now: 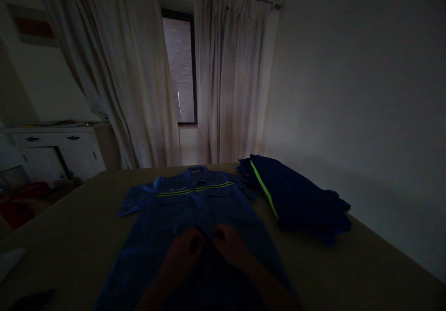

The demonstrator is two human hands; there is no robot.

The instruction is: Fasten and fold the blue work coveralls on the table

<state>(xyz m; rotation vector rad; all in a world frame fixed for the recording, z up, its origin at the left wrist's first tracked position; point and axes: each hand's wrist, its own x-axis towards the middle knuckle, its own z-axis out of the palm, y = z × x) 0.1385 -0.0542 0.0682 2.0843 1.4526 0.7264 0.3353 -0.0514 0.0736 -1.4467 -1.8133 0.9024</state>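
Note:
A blue short-sleeved work shirt (146, 241) lies spread face up, its collar at the far end and yellow-green stripes across the chest. Over the middle of its front, my left hand (186, 250) has its fingers closed on the shirt's front edge. Close beside it, my right hand (228, 243) is pinched on the facing edge of the same shirt. A small gap separates the two hands. Dim light hides the fingertips and any button between them.
Right of the shirt lies a pile of dark blue garments (299, 190) with a bright green stripe. The tan table (87, 218) runs up to a wall (365, 116) on the right. Curtains (230, 79) hang behind, and a white cabinet (59, 148) stands at far left.

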